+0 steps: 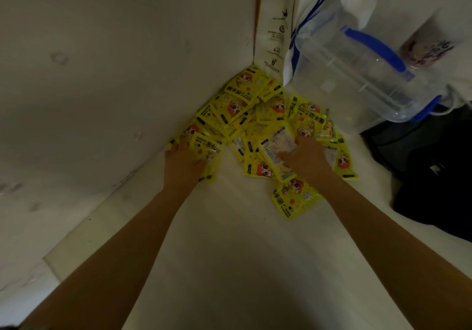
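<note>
A heap of several yellow hand-warmer packets (240,104) with a cartoon face lies on a white surface (229,227), pushed into the corner against a white wall. My left hand (182,162) rests at the heap's left edge, fingers on a yellow packet (204,145). My right hand (304,155) lies on the heap's right side, its thumb and fingers touching a packet turned white-label side up (277,143). One packet (293,199) lies apart, near my right forearm. Whether either hand pinches a packet is unclear.
A clear plastic box with blue handles (370,74) stands at the right behind the heap. A white plastic bag with blue print (314,10) leans beside it. A black bag (434,166) lies at the right edge. The white wall (102,74) closes the left.
</note>
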`<state>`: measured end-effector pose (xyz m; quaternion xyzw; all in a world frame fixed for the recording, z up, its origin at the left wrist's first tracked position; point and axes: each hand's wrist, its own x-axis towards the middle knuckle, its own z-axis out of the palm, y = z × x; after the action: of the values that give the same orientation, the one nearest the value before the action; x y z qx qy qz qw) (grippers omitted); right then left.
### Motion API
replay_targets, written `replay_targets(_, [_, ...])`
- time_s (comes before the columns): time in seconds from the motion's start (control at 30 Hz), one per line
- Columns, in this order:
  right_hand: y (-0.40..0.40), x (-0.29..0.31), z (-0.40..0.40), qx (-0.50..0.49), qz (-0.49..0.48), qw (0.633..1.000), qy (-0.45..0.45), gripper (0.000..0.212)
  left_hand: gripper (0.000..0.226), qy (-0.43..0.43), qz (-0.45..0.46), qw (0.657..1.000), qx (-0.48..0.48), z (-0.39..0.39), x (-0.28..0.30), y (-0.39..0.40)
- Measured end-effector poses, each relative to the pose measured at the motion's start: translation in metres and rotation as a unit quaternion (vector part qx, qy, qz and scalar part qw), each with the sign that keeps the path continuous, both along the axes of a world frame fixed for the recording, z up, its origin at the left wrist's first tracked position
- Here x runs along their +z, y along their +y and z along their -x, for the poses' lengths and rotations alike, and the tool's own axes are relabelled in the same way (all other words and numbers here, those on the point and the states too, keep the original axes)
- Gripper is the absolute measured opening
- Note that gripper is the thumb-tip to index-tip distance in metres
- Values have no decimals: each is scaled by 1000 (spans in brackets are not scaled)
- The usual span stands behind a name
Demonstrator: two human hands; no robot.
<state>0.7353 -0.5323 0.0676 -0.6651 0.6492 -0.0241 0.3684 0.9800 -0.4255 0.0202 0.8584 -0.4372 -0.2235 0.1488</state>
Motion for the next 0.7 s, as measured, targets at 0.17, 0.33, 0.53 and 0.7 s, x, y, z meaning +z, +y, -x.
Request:
replay_targets(0.17, [16,-2,13,-52,-4,994,-95,49,45,67,36,995,71,18,13,20])
replay_targets(0.33, [39,-6,27,-77,-2,992,-96,35,38,141,59,978,142,34,18,44])
replay_targets(0.53, [82,5,46,-131,2,984,-123,31,35,235,73,942,228,58,29,79])
replay_targets(0.7, [129,13,61,-153,1,981,-121,27,34,301,77,922,230,70,28,118])
